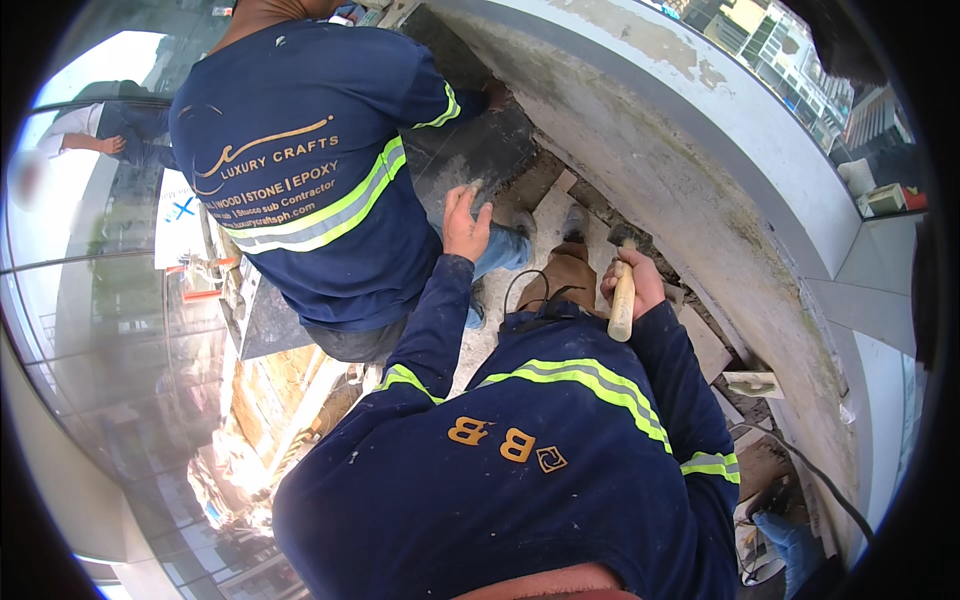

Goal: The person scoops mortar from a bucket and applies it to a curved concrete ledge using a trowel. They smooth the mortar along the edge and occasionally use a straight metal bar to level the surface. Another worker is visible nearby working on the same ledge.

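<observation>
My right hand [648, 283] is closed around the pale wooden handle of a hammer [622, 300]. The hammer's dark head points away from me, partly lost against the rubble by the wall. My left hand [467, 225] is raised in front of me with fingers stretched and slightly apart, and nothing shows in it. Beyond that hand lies a dark stone slab [455, 140]. A co-worker [310, 170] in a navy shirt with reflective bands bends over at my left, one hand [495, 95] at the slab's far edge by the wall.
A low curved concrete wall [690, 190] runs along my right. Beside it lie broken tile pieces [705, 340], a flat light-coloured tool [752, 384] and a black cable [815, 470]. Glass panels [110, 330] stand on the left, with boards and debris [275, 400] near them.
</observation>
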The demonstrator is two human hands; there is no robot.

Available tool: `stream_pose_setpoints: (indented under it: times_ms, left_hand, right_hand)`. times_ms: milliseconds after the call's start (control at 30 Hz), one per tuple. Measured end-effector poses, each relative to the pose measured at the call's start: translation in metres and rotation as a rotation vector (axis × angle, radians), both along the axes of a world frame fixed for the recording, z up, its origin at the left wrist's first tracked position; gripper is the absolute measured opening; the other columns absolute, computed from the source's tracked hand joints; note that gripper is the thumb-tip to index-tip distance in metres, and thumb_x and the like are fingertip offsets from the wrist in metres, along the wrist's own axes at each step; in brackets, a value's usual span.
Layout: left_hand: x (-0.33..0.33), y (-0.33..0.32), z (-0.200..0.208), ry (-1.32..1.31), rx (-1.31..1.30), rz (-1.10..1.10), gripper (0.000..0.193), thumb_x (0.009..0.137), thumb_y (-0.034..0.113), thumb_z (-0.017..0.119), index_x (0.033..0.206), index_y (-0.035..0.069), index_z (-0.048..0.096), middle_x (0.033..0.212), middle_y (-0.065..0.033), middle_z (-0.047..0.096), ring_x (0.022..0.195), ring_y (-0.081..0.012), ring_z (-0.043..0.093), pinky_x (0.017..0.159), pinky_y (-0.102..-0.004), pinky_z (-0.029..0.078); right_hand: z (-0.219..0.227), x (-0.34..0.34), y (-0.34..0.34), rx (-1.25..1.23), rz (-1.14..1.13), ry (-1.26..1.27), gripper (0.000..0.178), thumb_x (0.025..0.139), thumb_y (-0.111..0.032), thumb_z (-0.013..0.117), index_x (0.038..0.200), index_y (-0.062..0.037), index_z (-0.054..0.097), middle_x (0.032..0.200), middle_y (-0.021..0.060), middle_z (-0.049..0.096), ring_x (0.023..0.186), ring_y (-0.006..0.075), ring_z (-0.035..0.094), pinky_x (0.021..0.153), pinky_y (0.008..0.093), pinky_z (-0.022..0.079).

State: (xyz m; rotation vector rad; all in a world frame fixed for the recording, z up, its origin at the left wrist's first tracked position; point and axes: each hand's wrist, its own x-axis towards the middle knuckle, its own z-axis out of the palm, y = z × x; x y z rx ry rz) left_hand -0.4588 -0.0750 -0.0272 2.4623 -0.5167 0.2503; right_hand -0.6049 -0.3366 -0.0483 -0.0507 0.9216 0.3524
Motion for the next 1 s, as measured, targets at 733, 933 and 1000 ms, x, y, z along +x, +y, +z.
stream_pose_setpoints:
  times_ms: [733,933,1000]
  left_hand:
    - [0.0,-0.005,-0.001,0.048,-0.016,-0.003,0.039,0.079,0.015,0.06,0.112,-0.004,0.055,0.11,-0.0187,0.049,0.104,-0.0354,0.051,0.09,-0.0378,0.041]
    - [-0.002,-0.003,-0.007,0.024,-0.009,-0.004,0.039,0.078,0.014,0.06,0.113,-0.003,0.055,0.111,-0.0187,0.05,0.105,-0.0351,0.051,0.09,-0.0378,0.041]
    - [-0.002,-0.002,-0.01,0.037,-0.025,-0.018,0.038,0.079,0.015,0.06,0.113,-0.002,0.055,0.113,-0.0185,0.05,0.105,-0.0348,0.051,0.09,-0.038,0.041]
  right_hand:
    - [-0.001,0.001,-0.002,0.029,-0.028,0.014,0.02,0.09,-0.02,0.049,0.075,-0.007,0.044,0.055,0.0024,0.046,0.042,0.0143,0.042,0.041,0.0257,0.043]
    - [-0.004,0.0,-0.001,0.024,-0.02,0.001,0.02,0.09,-0.019,0.049,0.074,-0.0072,0.044,0.056,0.0023,0.046,0.043,0.0143,0.043,0.041,0.0257,0.043]
    - [-0.007,-0.001,0.0,0.006,-0.015,-0.019,0.02,0.089,-0.019,0.049,0.074,-0.0072,0.044,0.056,0.0023,0.045,0.043,0.0143,0.043,0.041,0.0257,0.043]
